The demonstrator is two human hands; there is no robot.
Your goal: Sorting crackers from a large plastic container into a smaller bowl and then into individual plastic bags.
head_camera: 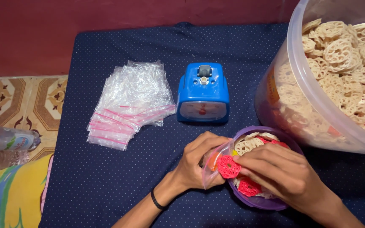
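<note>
Both hands are seen at the lower edge of the view, over a dark blue dotted cloth surface. A small clear plastic bag [213, 166] is gripped by the left hand [197, 162], fingers closed around its mouth, which is turned to the right. A red lattice-shaped cracker [228, 166] is pinched at the fingertips of the right hand [275, 171] and lies at the bag opening, touching it; whether it is already partly inside cannot be told. The cracker thus lies just right of the left grip and at the left tip of the right grip, so both hands are equally close to it. The right hand rests over a purple bowl [271, 203] holding pale and red crackers. Beyond the hands, a blue weighing scale [202, 93] stands upright, with a fanned stack of empty zip bags [127, 105] to its left. A large translucent tub [313, 101] of crackers is at the right. A plastic bottle [5, 145] lies on the floor at far left.
</note>
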